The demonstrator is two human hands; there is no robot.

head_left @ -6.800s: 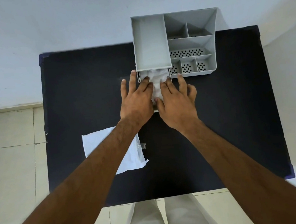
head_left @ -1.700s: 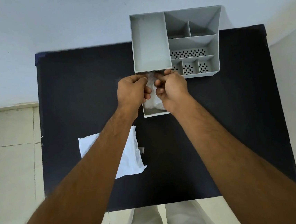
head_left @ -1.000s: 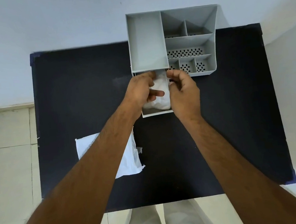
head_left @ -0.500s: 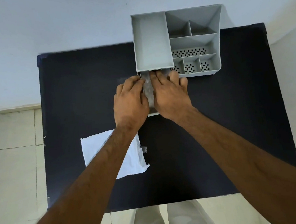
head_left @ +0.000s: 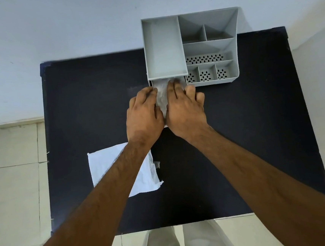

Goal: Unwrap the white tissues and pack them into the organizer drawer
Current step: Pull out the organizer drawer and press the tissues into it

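A grey desk organizer (head_left: 210, 47) stands at the far middle of the black table. Its drawer (head_left: 150, 83) is pulled out toward me from under the left compartment. White tissues (head_left: 162, 95) lie in the drawer, seen only as a strip between my hands. My left hand (head_left: 144, 116) lies flat, palm down, over the drawer's left side. My right hand (head_left: 184, 110) lies flat over its right side, fingertips reaching the organizer's front. Both hands press on the tissues and hide most of the drawer.
An empty white wrapper (head_left: 106, 164) lies on the black table (head_left: 258, 133) at the near left, partly under my left forearm. A small clear scrap (head_left: 157, 164) sits beside it. The organizer backs onto a pale wall, and tiled floor shows on the left.
Earlier my hands pinched and tucked the bunched tissues above the drawer. They have since flattened, palms down, onto the tissues, which now sit lower in the drawer.
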